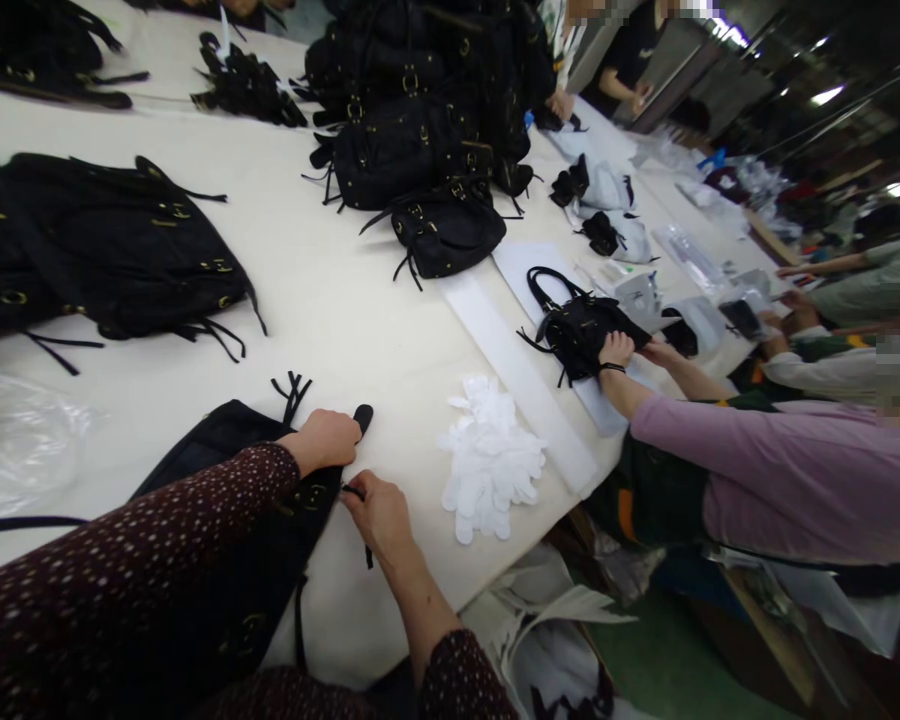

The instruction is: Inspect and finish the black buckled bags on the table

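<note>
A black handbag (217, 430) with brass-coloured buckles lies on the table under my left forearm, partly hidden by my patterned sleeve. My left hand (325, 441) is closed on the bag's end, and a rounded black tab sticks out past its fingers. Just below it, my right hand (381, 515) pinches a thin black strap (354, 490) at the bag's edge, and the strap's tail hangs under the fingers. Black tassel cords (292, 395) stand out beyond my left wrist. To the right of my hands lies a pile of white gloves (491, 455).
More black bags (142, 235) lie at the left, and others are heaped at the back (427, 110). Clear plastic (26, 440) is at the left edge. On the right, a co-worker in a purple top (765, 470) handles a black bag (581, 330). White sheets (521, 375) lie between us.
</note>
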Tool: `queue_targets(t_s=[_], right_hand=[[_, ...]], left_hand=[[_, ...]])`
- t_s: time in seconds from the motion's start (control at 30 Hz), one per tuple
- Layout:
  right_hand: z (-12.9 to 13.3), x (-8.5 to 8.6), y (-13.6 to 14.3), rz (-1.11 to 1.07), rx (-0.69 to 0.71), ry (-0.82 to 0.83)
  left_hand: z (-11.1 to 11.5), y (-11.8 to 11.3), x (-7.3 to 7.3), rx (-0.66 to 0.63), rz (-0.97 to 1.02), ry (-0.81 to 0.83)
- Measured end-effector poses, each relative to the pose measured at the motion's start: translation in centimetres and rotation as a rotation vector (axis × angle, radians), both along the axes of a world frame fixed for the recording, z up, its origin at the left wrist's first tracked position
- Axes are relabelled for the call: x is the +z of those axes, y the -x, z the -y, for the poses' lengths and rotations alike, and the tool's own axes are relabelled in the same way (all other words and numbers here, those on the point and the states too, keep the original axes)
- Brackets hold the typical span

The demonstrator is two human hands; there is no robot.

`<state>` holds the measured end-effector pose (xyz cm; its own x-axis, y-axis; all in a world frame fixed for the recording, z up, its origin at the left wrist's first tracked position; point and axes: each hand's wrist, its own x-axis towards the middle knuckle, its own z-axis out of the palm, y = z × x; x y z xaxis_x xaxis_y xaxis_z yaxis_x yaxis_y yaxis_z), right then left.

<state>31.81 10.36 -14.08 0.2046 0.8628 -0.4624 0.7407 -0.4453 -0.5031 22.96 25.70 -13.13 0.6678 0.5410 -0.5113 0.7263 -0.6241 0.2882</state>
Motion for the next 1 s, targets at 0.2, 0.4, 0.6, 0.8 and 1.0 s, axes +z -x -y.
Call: queue_targets(t_s=[0.2, 0.4, 0.6, 0.8, 1.0], right_hand=[[-0.8, 0.1, 0.6, 0.188, 0.137, 0.024], [-1.4, 0.2, 0.8, 0.198, 0.255, 0.005], [3.8, -0.4, 2.1, 0.108, 0.467, -0.083], [4.4, -0.1, 1.9, 0.044, 0.302, -0.065], [4.8, 1.2, 1.2, 0.045, 0.365, -0.098]], left_hand=[[0.2, 3.2, -0.4, 0.072, 0.068, -0.021], [-0.1, 4.2, -1.4, 0.120, 0.140, -0.031], [-2.5, 5.4, -2.4, 0.338, 0.159, -0.061], [-2.7, 5.4, -2.2, 0.303, 0.141, -0.058], [-2.5, 5.2, 1.2, 0.274, 0.123, -0.023]])
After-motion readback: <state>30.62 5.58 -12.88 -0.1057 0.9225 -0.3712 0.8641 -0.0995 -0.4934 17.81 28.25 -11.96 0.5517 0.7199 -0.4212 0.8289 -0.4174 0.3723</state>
